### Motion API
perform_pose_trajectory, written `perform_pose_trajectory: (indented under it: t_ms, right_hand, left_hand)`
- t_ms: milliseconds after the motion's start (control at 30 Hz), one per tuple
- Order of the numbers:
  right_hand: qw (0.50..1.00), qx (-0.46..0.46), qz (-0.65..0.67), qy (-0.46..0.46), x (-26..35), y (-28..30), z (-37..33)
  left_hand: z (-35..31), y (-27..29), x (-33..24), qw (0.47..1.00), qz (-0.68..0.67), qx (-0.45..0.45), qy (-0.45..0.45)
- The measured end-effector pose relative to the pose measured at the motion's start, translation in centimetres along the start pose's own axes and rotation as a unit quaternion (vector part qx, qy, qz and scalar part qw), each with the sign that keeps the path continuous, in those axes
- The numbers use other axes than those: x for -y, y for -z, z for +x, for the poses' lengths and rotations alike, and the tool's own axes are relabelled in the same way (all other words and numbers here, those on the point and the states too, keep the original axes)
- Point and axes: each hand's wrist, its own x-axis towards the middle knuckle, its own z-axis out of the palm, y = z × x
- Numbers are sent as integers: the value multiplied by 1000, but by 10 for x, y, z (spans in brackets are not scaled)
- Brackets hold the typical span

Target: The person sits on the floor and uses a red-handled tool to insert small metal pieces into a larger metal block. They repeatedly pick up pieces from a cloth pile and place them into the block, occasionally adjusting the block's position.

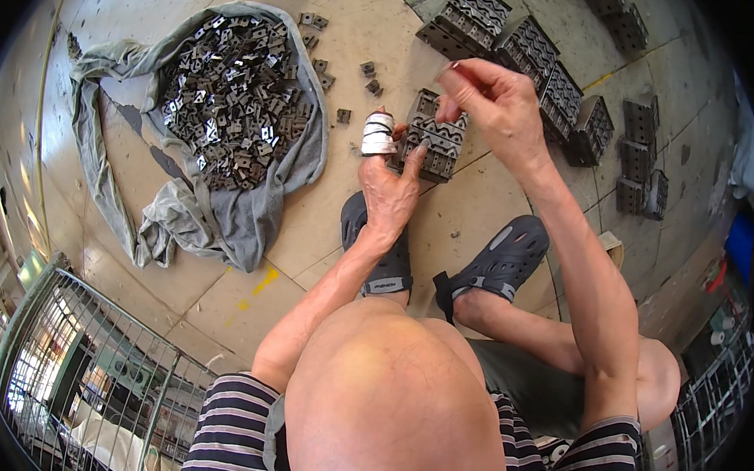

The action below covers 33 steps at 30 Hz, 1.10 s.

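Note:
A block of dark metal pieces (437, 142), set in zigzag rows, stands on the floor between my feet. My left hand (387, 189) grips its left side, thumb against the near face; one finger wears a white wrapping (378, 135) bound with dark bands. Above the block's far right corner hovers my right hand (495, 103), its fingers curled in toward the thumb. Whether a small piece sits between those fingertips I cannot make out. To the left, a heap of small loose metal pieces (229, 106) lies on a grey cloth (312, 145).
Several similar stacked blocks (526, 50) run in a row at the far right, with more metal blocks (636, 156) beyond. A few loose pieces (343, 115) lie between heap and block. Wire cages (102, 348) stand at the lower left. My dark clogs (510, 252) flank the work.

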Motion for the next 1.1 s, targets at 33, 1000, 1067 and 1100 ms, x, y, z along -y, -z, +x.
perform_pose_trajectory:
  t_ms: [33,1000,1067,1100]
  right_hand:
    - [999,23,-8,34,2,-4,-3]
    - [866,-227,-342,285,-4,-58,-26]
    - [865,-175,-316,349,-4,-36,-13]
    - [861,-153,-323,362,-3,-26,-9]
  left_hand:
    - [0,0,1,1000,1,3,4]
    - [-5,-32,23,998,0,30,-58]
    - [-4,-32,19,988,63,-5,-144]
    - [-5,-32,17,979,98,-11,-176]
